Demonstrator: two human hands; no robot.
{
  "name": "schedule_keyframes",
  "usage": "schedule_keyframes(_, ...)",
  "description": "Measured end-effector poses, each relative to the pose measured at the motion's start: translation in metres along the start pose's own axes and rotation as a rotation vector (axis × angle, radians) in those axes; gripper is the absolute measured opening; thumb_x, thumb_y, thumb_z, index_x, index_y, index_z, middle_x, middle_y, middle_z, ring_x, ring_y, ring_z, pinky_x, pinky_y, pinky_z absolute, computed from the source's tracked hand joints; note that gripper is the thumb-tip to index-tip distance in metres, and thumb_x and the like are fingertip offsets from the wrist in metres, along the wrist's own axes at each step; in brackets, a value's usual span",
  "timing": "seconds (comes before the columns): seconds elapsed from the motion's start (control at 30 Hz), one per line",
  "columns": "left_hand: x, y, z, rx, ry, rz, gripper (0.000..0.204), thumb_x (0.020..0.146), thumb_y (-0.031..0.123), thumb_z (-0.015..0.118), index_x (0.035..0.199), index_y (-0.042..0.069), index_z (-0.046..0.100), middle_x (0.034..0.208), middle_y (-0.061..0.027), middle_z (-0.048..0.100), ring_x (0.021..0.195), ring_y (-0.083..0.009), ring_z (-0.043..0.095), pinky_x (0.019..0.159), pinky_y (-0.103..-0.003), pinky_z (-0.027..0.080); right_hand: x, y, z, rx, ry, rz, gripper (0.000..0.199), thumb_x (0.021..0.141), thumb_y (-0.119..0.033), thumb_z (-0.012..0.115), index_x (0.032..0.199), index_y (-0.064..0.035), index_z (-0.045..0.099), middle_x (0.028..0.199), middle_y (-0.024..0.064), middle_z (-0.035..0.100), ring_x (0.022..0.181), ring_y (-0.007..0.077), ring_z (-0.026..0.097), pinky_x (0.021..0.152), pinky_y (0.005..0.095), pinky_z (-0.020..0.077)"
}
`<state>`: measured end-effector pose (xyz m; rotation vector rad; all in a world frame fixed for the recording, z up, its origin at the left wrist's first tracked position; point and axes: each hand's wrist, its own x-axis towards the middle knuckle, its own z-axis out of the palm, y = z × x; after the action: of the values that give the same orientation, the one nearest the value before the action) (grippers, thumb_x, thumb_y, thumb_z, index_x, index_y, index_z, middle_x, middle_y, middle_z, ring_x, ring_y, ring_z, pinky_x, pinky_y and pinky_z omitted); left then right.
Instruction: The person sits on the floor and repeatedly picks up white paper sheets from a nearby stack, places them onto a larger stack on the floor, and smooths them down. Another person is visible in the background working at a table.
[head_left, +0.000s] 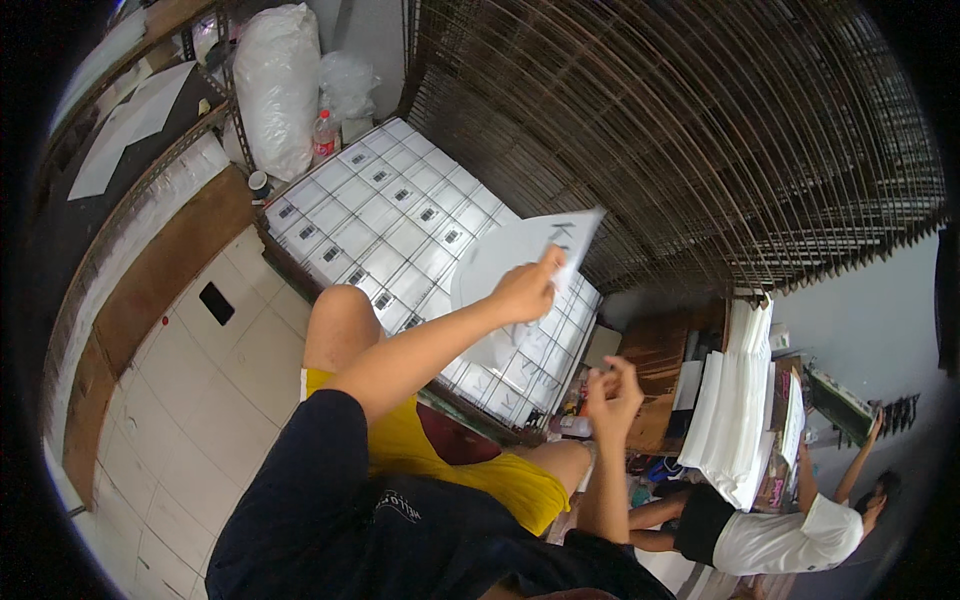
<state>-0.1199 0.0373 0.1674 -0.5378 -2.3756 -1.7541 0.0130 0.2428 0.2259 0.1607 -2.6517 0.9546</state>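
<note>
"Where does the white sheet (577,235) lie from your hands?"

"In your left hand (527,290), pinched between thumb and fingers, above the counter's far right corner. Its lettered corner points up and away from you, past the far edge of the counter (485,413)."

"And your right hand (614,398)?"

"Just outside the counter's right edge, lower and nearer your body. Its fingers are loosely bent, apart from one another, and you have nothing visible in them. The sheet lies ahead of it and to its left, well apart, so your left hand is the nearer one."

"Can you read the long axis?"

"Roughly: it slants from the near edge toward the far right corner. Blur softens it, and you cannot tell whether the pale rounded sweep under your left wrist is the same sheet bent over or another."

"What are you working among?"

"The sheet looks thin, smooth and flexible, with dark lettering. Under it, flat white panels (407,237) with small dark prints form a neat grid across the counter. Beyond the far edge stands a wire rack (660,130), brown, rough and closely ribbed; off the far left corner slumps a crinkled plastic bag (277,95)."
</note>
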Motion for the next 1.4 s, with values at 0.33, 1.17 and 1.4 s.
schedule_keyframes(0.33, 0.000, 0.032, -0.032, 0.435, -0.216, 0.204, 0.040, 0.072, 0.005, 0.060, 0.110, 0.010, 0.048, 0.082, -0.0098, 0.066, 0.081, -0.0322, 0.064, 0.073, -0.045, 0.045, 0.154, -0.058, 0.009, -0.327, -0.662, -0.412, 0.009, 0.069, 0.001, 0.055, 0.075, -0.0013, 0.049, 0.075, 0.0164, 0.060, 0.073, 0.0394, 0.059, 0.069, 0.0446, 0.0457)
schedule_keyframes(1.17, -0.056, -0.080, 0.076, 0.399, -1.041, 0.200, 0.041, 0.070, 0.026, 0.070, 0.110, 0.016, 0.062, 0.109, -0.0060, 0.059, 0.103, -0.0263, 0.056, 0.088, -0.045, 0.040, 0.378, -0.122, 0.371, 0.678, -0.697, 0.201, 0.051, 0.077, 0.012, 0.042, 0.126, 0.0039, 0.053, 0.113, 0.0190, 0.059, 0.096, 0.0221, 0.061, 0.083, 0.0301, 0.0521)
schedule_keyframes(1.4, -0.031, -0.081, 0.064, 0.233, -1.104, 0.145, 0.043, 0.072, 0.027, 0.069, 0.113, 0.016, 0.060, 0.112, -0.0072, 0.058, 0.105, -0.0271, 0.055, 0.088, -0.046, 0.040, 0.321, -0.021, 0.503, 0.952, -0.458, 0.496, 0.066, 0.077, 0.012, 0.044, 0.141, -0.0014, 0.036, 0.149, 0.0202, 0.026, 0.126, 0.0271, 0.040, 0.100, 0.0350, 0.0357)
